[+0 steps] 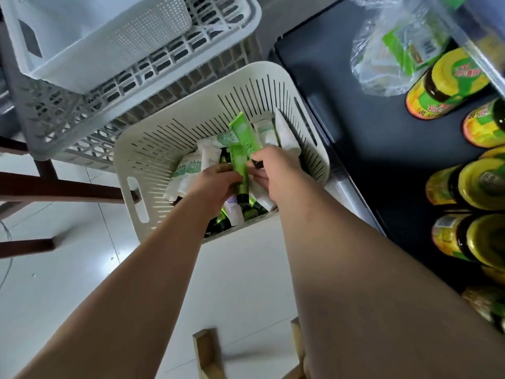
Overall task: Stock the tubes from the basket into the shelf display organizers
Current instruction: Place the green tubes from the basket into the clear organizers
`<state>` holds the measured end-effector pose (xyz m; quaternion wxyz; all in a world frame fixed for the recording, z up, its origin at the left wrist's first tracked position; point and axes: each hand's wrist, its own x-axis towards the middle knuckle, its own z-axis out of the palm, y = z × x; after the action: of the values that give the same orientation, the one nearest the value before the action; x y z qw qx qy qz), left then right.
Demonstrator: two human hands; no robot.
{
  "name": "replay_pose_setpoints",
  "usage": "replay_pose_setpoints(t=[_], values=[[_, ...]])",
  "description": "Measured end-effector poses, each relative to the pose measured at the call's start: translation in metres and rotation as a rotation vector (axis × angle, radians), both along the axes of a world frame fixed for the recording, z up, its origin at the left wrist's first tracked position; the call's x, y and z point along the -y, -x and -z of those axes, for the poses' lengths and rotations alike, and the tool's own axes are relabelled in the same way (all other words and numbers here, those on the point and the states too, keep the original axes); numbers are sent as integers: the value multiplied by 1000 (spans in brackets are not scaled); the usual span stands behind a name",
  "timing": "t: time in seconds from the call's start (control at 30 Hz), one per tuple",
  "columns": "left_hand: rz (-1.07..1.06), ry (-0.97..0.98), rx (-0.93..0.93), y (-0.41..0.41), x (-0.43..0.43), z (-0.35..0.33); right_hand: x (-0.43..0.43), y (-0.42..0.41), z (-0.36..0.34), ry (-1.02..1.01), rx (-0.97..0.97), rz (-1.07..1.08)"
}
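A cream slotted basket (153,149) stands on the floor and holds several white and green tubes (209,157). Both my hands reach into it. My left hand (216,184) grips a green tube (238,170) with a black cap pointing toward me. My right hand (276,168) holds a second, brighter green tube (243,132) that points up and away, its cap hidden under my fingers. The two green tubes cross each other between my hands. No display organizer is visible.
A black shelf (369,132) runs along the right with yellow-lidded jars (448,83) and a clear plastic bag (388,50). Grey and white crates (90,45) are stacked at the upper left. Wooden stool legs (207,351) stand below on the white tile floor.
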<state>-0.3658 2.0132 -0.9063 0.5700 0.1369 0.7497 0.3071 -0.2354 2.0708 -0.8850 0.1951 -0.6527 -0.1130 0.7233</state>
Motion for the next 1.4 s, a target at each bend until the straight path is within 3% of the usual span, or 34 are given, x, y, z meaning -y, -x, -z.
replay_pose_setpoints(t=[0.27, 0.7, 1.1, 1.4], values=[[-329, -168, 276, 12, 12, -32, 18, -25, -23, -117, -180, 13], [-108, -487, 261, -5, 1, -152, 45, -42, -109, -373, -356, -23], [119, -770, 290, -49, 0, -261, 61, -70, -225, -777, -164, 57], [278, -969, 406, -115, 6, -342, 87, -127, -313, -1034, 49, 285]])
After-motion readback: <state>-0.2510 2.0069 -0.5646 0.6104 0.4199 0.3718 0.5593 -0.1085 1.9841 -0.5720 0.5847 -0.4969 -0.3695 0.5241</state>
